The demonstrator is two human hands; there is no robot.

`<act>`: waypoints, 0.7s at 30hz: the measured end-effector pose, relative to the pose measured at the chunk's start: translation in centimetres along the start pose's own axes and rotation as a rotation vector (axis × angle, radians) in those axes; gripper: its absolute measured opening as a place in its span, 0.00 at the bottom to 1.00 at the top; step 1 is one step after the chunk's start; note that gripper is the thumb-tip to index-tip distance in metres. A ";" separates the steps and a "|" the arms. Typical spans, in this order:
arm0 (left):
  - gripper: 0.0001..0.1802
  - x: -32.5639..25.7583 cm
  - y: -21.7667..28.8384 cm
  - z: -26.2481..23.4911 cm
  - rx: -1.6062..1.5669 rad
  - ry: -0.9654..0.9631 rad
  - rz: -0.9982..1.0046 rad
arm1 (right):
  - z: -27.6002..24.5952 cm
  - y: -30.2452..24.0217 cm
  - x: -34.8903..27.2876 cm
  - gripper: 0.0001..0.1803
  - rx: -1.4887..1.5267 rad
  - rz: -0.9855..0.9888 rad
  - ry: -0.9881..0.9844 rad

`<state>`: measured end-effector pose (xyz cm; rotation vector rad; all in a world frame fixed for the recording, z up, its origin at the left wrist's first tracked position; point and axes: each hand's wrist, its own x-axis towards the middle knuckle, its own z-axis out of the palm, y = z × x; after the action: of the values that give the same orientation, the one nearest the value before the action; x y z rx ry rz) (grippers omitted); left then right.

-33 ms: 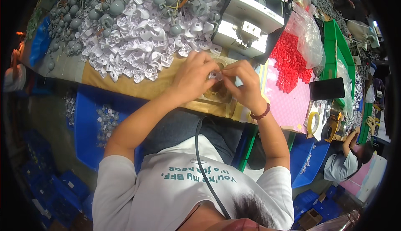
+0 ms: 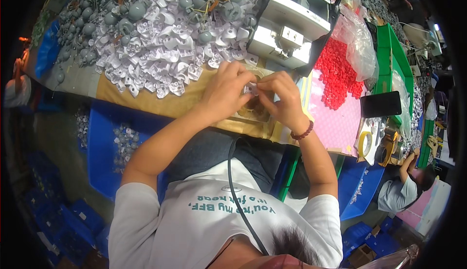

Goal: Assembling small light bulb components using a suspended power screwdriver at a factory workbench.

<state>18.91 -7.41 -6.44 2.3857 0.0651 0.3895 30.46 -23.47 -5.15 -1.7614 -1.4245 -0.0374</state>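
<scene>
Over the brown-covered front edge of the table, my two hands meet. My left hand (image 2: 226, 90) is closed, with a small white plastic part (image 2: 250, 89) pinched between thumb and fingers. My right hand (image 2: 283, 96), a dark red beaded bracelet on its wrist, is closed with its fingertips against the right side of that same part. Anything small between the right fingertips is hidden. Just beyond and left of my hands lies a big heap of similar white plastic parts (image 2: 163, 50). Round grey pieces (image 2: 137, 11) lie on and behind the heap.
A white and grey machine (image 2: 292, 23) stands beyond my right hand. Red small parts (image 2: 335, 72) lie on a pink sheet by a clear bag. Farther right are a black phone (image 2: 382, 104), yellow tape (image 2: 364, 144) and a green tray (image 2: 389, 55). Blue bins (image 2: 104, 171) sit below the table; another person works at right.
</scene>
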 end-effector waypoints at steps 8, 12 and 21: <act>0.16 2.6 -1.4 -6.5 0.001 0.362 0.026 | 0.7 -0.6 -0.8 0.14 -0.258 -0.131 -0.136; 0.13 6.9 -1.5 -8.7 0.346 0.582 0.018 | 1.3 -0.3 -1.5 0.16 -0.289 -0.102 -0.109; 0.13 11.2 1.8 -14.3 -0.554 0.608 0.101 | -1.4 -1.1 0.2 0.15 -0.003 0.139 0.104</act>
<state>25.26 2.18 7.72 1.6665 0.0990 1.0251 30.30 -24.11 -3.54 -1.8298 -1.2264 -0.0570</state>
